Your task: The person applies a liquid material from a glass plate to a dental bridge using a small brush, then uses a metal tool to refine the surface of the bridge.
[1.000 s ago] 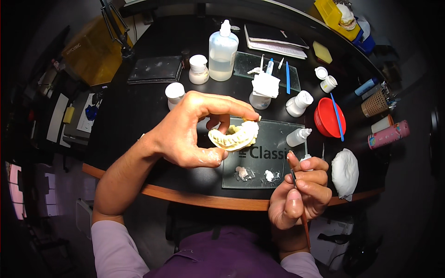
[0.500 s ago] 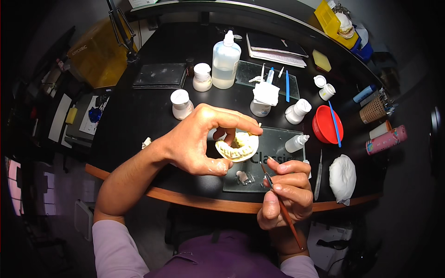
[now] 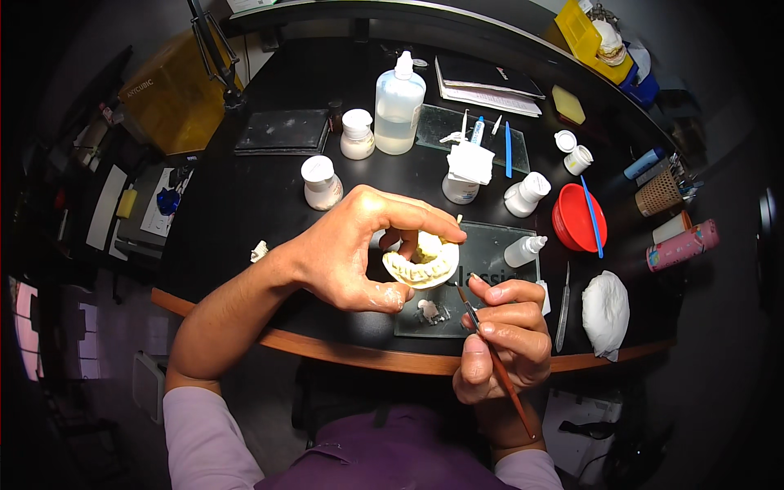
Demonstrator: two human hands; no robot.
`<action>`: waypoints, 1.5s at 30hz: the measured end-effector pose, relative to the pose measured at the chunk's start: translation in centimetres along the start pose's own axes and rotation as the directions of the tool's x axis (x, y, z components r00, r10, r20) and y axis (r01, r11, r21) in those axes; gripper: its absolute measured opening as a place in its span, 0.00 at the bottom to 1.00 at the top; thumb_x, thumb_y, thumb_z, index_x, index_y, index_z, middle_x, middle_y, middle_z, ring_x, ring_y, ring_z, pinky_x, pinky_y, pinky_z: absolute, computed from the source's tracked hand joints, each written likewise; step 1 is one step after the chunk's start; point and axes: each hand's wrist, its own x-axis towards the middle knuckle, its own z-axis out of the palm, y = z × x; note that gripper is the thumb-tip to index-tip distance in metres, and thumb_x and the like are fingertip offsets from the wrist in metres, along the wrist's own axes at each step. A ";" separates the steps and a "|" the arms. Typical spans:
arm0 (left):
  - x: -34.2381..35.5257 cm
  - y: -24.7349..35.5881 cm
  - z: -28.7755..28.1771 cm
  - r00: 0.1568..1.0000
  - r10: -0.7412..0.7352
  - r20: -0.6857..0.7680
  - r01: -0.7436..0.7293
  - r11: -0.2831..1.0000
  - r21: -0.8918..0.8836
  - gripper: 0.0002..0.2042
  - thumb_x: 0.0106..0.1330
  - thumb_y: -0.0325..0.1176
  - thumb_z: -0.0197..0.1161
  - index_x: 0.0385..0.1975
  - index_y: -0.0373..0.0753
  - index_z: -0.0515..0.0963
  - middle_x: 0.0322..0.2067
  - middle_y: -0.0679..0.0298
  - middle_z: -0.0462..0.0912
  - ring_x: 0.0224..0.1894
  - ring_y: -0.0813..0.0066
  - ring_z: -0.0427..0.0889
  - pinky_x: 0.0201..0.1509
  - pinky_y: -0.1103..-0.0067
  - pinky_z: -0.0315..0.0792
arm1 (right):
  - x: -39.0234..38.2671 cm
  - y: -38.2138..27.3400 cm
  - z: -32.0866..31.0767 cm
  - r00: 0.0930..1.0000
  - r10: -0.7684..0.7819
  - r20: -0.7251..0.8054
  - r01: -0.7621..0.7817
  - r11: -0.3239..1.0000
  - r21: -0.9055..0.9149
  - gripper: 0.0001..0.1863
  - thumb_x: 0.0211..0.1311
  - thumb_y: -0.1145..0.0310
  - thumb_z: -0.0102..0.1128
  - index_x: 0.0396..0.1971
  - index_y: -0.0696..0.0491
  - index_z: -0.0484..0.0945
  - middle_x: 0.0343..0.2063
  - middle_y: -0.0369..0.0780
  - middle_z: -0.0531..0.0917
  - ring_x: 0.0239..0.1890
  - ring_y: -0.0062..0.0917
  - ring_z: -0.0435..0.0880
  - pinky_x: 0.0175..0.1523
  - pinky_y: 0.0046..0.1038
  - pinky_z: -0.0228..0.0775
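Note:
Between thumb and fingers, my left hand (image 3: pixel 351 245) grips a pale yellow dental model (image 3: pixel 420 268), its curved row of teeth facing up toward me. Some whitish residue marks the left thumb. My right hand (image 3: pixel 510 339) holds a thin brush (image 3: pixel 502 377) with a reddish-brown handle, its dark tip pointing up toward the model but apart from it. Beneath both hands lies a dark glass slab (image 3: pixel 482 245) bearing a small smear of pinkish paste (image 3: pixel 430 311). A small dropper bottle (image 3: pixel 524 251) rests on the slab's right side.
Beyond my hands stand several white-capped jars (image 3: pixel 322 184) and a large clear bottle (image 3: pixel 400 106). A red bowl (image 3: pixel 569 220) with a blue stick across it is at the right. Nearby are a metal spatula (image 3: pixel 563 314), a white cloth wad (image 3: pixel 606 314) and a pink can (image 3: pixel 682 245).
The dental model has tipped slightly in my left hand and shifted a little to the right. The brush stays in my right hand, nearly unmoved.

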 end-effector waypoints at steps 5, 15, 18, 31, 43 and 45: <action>-0.1 0.0 0.1 1.000 -0.013 0.005 0.013 1.000 -0.003 0.35 0.40 0.35 0.71 0.56 0.30 0.83 0.53 0.49 0.87 0.29 0.76 0.79 0.39 0.79 0.78 | 0.1 0.1 0.3 1.000 -0.009 0.006 0.009 1.000 0.008 0.14 0.57 0.81 0.64 0.43 0.54 0.75 0.35 0.41 0.82 0.49 0.35 0.80 0.57 0.43 0.88; 0.1 -0.2 0.6 1.000 0.005 0.021 -0.005 1.000 -0.011 0.35 0.42 0.38 0.71 0.56 0.29 0.83 0.54 0.50 0.86 0.30 0.76 0.80 0.38 0.79 0.77 | 0.0 0.0 -0.3 1.000 -0.022 -0.008 0.021 0.999 -0.037 0.14 0.58 0.81 0.65 0.44 0.53 0.75 0.34 0.40 0.83 0.48 0.36 0.83 0.54 0.39 0.86; 0.0 -0.1 0.3 1.000 -0.010 -0.003 0.010 0.999 0.039 0.38 0.41 0.42 0.72 0.56 0.29 0.83 0.54 0.49 0.86 0.31 0.75 0.81 0.37 0.79 0.77 | -0.3 -0.2 -1.9 0.998 -0.055 -0.037 0.049 0.989 -0.141 0.14 0.61 0.78 0.64 0.45 0.52 0.74 0.34 0.40 0.83 0.45 0.35 0.83 0.49 0.34 0.83; 0.3 0.8 0.6 0.999 -0.021 -0.030 0.024 0.996 0.085 0.35 0.38 0.38 0.69 0.53 0.30 0.84 0.53 0.49 0.87 0.27 0.76 0.78 0.36 0.78 0.75 | 2.8 1.4 -15.6 0.990 0.126 -0.055 -0.119 0.591 -0.797 0.05 0.60 0.81 0.71 0.31 0.61 0.81 0.32 0.46 0.88 0.29 0.34 0.87 0.35 0.31 0.78; -0.2 0.8 0.1 1.000 -0.007 -0.021 0.010 0.985 0.173 0.37 0.40 0.42 0.70 0.55 0.28 0.83 0.52 0.47 0.86 0.30 0.76 0.79 0.38 0.79 0.74 | -1.4 0.4 -14.3 0.871 0.472 0.138 -0.127 0.487 -0.864 0.13 0.54 0.78 0.71 0.25 0.58 0.71 0.20 0.48 0.79 0.24 0.48 0.83 0.28 0.44 0.72; -0.2 0.5 0.1 1.000 0.003 0.000 -0.002 0.991 0.134 0.37 0.42 0.43 0.71 0.55 0.28 0.83 0.52 0.48 0.86 0.30 0.76 0.80 0.39 0.79 0.75 | -1.9 0.5 -14.1 0.874 0.468 0.129 -0.107 0.446 -0.889 0.10 0.52 0.81 0.67 0.25 0.58 0.71 0.19 0.49 0.78 0.24 0.49 0.83 0.29 0.45 0.73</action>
